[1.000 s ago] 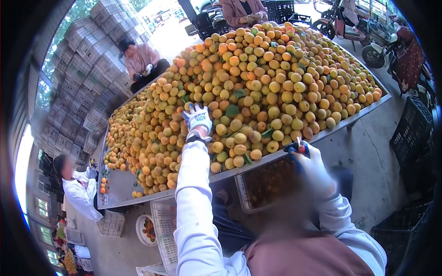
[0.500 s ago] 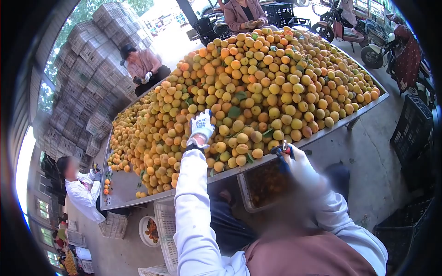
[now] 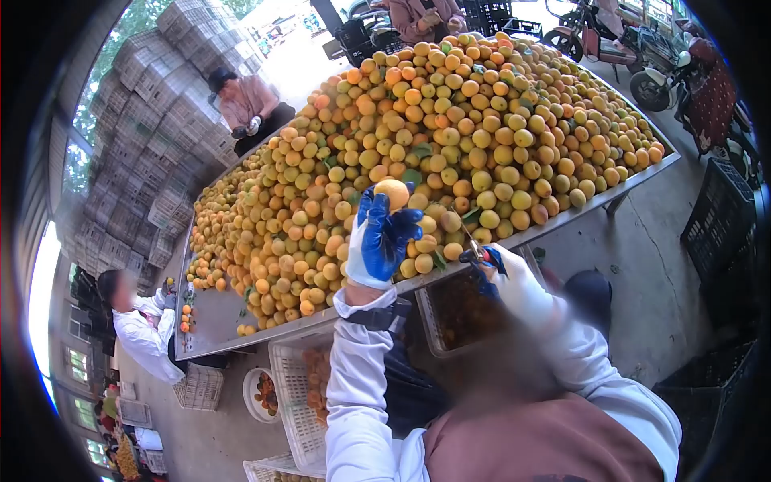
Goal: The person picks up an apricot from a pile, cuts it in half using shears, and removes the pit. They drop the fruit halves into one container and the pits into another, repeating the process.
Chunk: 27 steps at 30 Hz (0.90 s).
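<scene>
Blue-palmed gloved left hand (image 3: pixel 379 241) pinching a round yellow-orange apricot (image 3: pixel 393 194) above the steel table edge (image 3: pixel 514 238) — white-gloved right hand (image 3: pixel 504 277) gripping small clippers (image 3: pixel 475 252) just below the edge.

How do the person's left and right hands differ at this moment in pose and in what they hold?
The left hand is raised with its blue-coated palm showing, its grip closed on a yellow-orange fruit; the right hand sits lower at the metal table's edge, holding small snips. The left hand is in front of the fruit pile; the right is over a crate. Both wear white gloves and white sleeves.
</scene>
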Tool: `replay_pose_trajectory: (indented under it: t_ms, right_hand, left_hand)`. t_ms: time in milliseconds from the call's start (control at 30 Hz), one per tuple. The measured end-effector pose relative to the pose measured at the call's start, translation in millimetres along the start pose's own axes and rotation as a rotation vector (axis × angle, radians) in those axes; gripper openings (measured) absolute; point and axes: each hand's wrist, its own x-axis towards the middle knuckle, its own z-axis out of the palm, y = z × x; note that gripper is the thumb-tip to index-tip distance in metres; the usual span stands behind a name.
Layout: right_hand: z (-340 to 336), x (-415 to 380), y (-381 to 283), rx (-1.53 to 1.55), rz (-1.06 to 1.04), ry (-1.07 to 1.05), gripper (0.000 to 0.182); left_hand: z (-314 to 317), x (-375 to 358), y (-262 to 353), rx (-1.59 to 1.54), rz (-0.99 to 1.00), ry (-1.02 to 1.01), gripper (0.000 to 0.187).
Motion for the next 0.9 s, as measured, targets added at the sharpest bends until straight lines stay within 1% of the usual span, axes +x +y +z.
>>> replay_pose_trajectory:
  t_ms: [33, 67, 100, 133, 167, 200, 233, 300, 333, 500, 567, 600, 667, 767, 800, 900]
  right_hand:
    - [1, -1, -1, -0.004, 0.01, 0.002, 0.01]
    - [3, -1, -3, -0.01, -0.015, 0.004, 0.01]
    - [3, -2, -3, -0.016, -0.039, 0.004, 0.011]
    - [5, -3, 2, -0.033, -0.093, 0.022, 0.009]
    - [6, -3, 5, -0.038, -0.085, 0.023, 0.009]
    - [6, -2, 6, -0.072, -0.142, 0.04, 0.008]
    - [6, -2, 8, -0.106, -0.201, 0.056, 0.008]
    - [5, -3, 11, -0.112, -0.198, 0.07, 0.007]
    - [3, -3, 8, -0.131, -0.191, 0.061, 0.007]
    - [-1, -4, 5, -0.133, -0.128, 0.018, 0.009]
    - [-3, -4, -1, -0.12, -0.128, -0.039, 0.011]
    - [-2, -4, -1, -0.121, -0.128, -0.041, 0.011]
    - [1, -5, 0, -0.111, -0.164, -0.058, 0.011]
    - [4, -5, -2, -0.092, -0.177, -0.054, 0.012]
    - [6, -4, 0, -0.116, -0.222, -0.026, 0.01]
    - [6, -4, 6, -0.16, -0.24, -0.038, 0.007]
  left_hand:
    - [5, -5, -5, -0.055, -0.057, 0.016, 0.034]
    - [13, -8, -11, -0.019, -0.021, 0.019, 0.035]
    - [16, -10, -21, -0.027, -0.029, 0.02, 0.035]
    - [17, -13, -31, 0.024, 0.051, 0.05, 0.039]
    - [17, -15, -38, 0.074, 0.132, 0.08, 0.043]
    - [13, -16, -43, 0.108, 0.131, 0.057, 0.05]
    - [18, -20, -45, 0.1, 0.125, 0.057, 0.05]
    - [29, -29, -46, 0.099, 0.129, -0.029, 0.054]
    - [31, -31, -45, 0.048, 0.086, -0.048, 0.059]
    - [38, -34, -37, 0.038, 0.08, -0.08, 0.058]
    - [37, -35, -34, 0.141, 0.043, -0.057, 0.053]
    - [35, -36, -33, 0.14, 0.044, -0.055, 0.053]
    - [33, -38, -34, 0.162, 0.01, -0.034, 0.048]
    - [39, -42, -32, 0.129, 0.022, -0.043, 0.048]
    - [39, -43, -31, 0.126, 0.024, -0.043, 0.048]
    - [37, -45, -29, 0.182, 0.009, -0.04, 0.049]
